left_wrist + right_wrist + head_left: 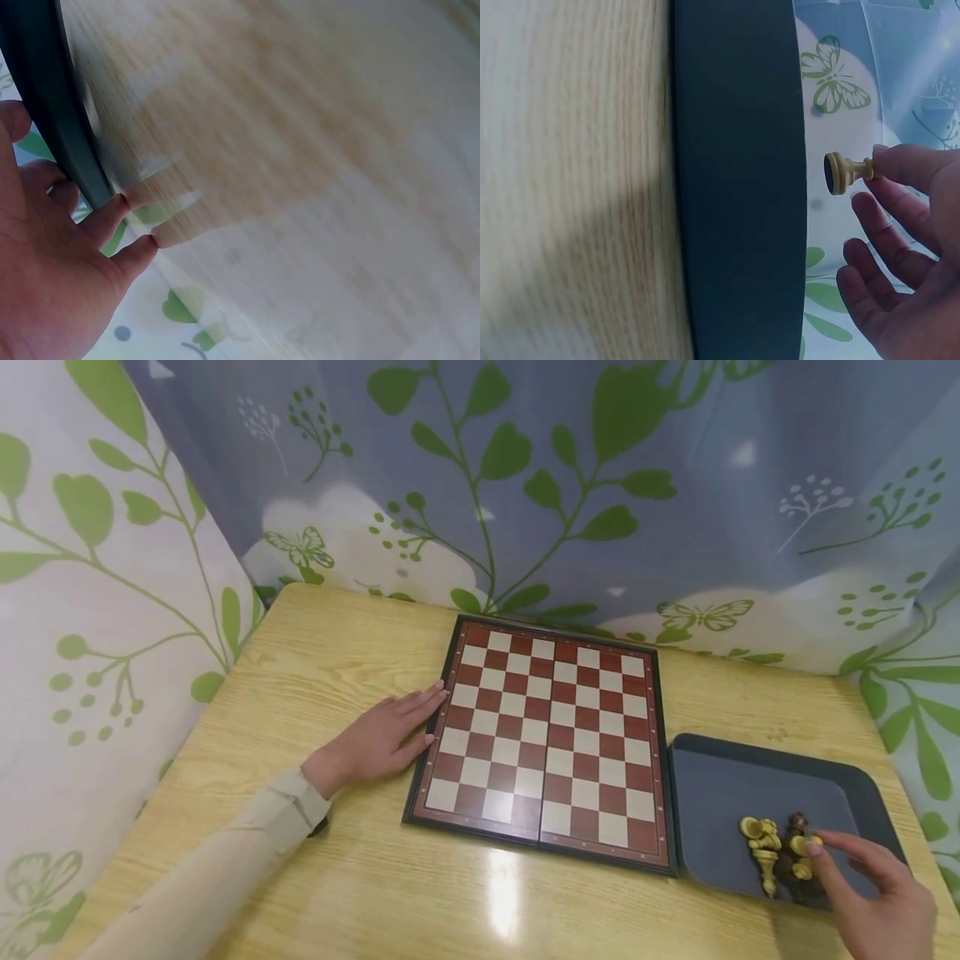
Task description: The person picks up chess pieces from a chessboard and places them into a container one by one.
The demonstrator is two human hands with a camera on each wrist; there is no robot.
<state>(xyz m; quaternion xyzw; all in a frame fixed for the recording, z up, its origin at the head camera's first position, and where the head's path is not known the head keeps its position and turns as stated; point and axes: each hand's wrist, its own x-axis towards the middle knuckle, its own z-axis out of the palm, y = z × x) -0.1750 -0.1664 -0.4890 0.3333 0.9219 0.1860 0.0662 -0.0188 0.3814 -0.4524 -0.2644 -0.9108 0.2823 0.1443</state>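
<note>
A chessboard [491, 752] with red-brown and cream squares lies flat on the wooden table. My left hand [378, 735] rests at its left edge with fingers extended; the left wrist view shows those fingers [135, 255] beside the board's dark side [56, 90]. Over the dark tray [750, 777] at the right, my right hand [885, 893] pinches a cream chess pawn [844, 172] between thumb and index finger. Its felt base faces away from the hand. Several cream chess pieces [765, 864] and dark brown chess pieces [798, 821] lie in the tray, partly hidden by the hand.
The tray's tall outer wall [739, 180] stands right against the board's right edge. Light wood table [337, 643] surrounds both. Leaf-patterned curtains [525, 485] hang along the back and sides.
</note>
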